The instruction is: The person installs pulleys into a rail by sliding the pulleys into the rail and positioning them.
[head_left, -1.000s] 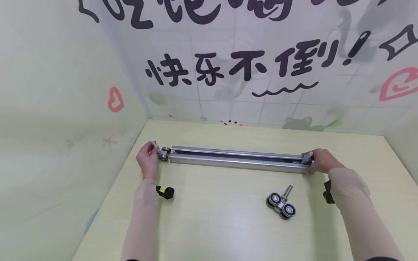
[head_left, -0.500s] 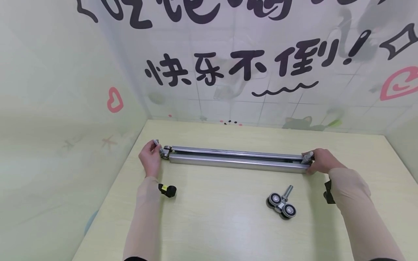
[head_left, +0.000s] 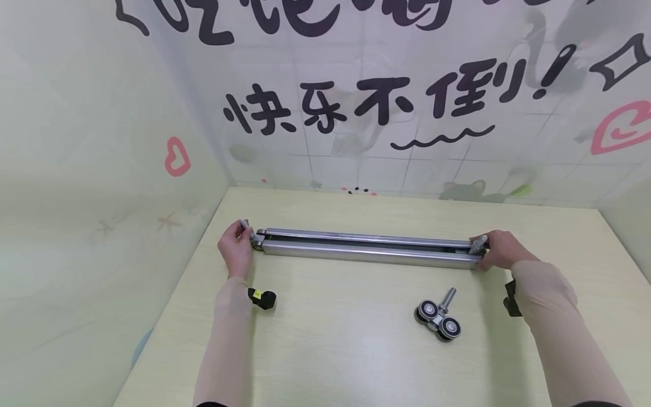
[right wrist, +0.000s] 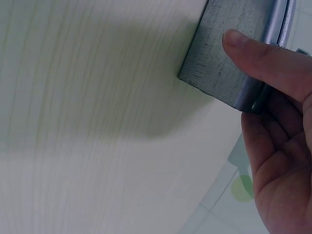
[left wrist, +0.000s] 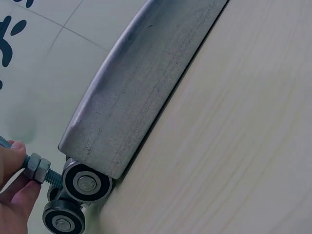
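A metal channel rail (head_left: 371,256) lies across the table with its slot facing up. My left hand (head_left: 236,249) pinches the threaded bolt of a roller trolley (left wrist: 63,224) at the rail's left end. In the left wrist view, one black-and-silver wheel sits right against the rail's open end, and two nuts (left wrist: 37,168) show on the bolt. My right hand (head_left: 503,250) grips the rail's right end, thumb along its side wall in the right wrist view. Another bolt (head_left: 478,245) stands up from the slot there; what it belongs to is hidden inside the rail.
A second roller trolley (head_left: 438,320) lies on the pale wooden table (head_left: 335,328), in front of the rail's right part, its bolt pointing away. Behind the table rises a printed wall covering (head_left: 356,164), with another (head_left: 102,226) along the left side.
My left hand has moved slightly right, bringing the trolley's wheels from a small gap up against the rail's left end. The right hand and the rail have stayed put.
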{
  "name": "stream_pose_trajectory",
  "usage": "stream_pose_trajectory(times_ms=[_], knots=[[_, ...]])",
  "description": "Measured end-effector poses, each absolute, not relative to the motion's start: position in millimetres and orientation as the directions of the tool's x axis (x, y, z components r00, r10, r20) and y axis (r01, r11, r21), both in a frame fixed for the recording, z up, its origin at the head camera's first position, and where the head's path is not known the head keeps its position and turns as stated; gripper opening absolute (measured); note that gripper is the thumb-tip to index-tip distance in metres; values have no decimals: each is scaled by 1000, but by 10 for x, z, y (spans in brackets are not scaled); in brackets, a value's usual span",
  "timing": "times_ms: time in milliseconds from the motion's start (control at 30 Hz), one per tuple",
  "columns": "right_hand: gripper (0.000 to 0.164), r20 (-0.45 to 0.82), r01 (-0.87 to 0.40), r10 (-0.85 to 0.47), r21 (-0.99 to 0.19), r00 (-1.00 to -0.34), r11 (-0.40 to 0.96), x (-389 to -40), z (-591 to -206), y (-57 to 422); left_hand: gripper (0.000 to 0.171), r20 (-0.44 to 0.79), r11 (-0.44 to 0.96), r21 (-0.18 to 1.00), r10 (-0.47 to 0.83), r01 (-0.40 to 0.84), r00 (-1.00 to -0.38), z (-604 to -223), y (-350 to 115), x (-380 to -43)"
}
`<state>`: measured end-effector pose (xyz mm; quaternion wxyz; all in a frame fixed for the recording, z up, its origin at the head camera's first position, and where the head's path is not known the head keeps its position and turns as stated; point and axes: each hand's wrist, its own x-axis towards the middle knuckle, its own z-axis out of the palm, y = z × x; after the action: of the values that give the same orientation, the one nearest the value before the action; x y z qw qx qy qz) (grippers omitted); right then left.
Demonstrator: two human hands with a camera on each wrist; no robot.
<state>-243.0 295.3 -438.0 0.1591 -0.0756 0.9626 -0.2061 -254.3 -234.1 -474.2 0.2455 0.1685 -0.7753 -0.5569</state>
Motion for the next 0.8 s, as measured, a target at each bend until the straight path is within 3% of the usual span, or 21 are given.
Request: stream_pose_trajectory(times_ms=[800], knots=[[71,-286,-73,-208,-418,-935,906,-2428,-4392,2940,26,157,323,946,-481,-8,-863,-4749,-2218,-2487]])
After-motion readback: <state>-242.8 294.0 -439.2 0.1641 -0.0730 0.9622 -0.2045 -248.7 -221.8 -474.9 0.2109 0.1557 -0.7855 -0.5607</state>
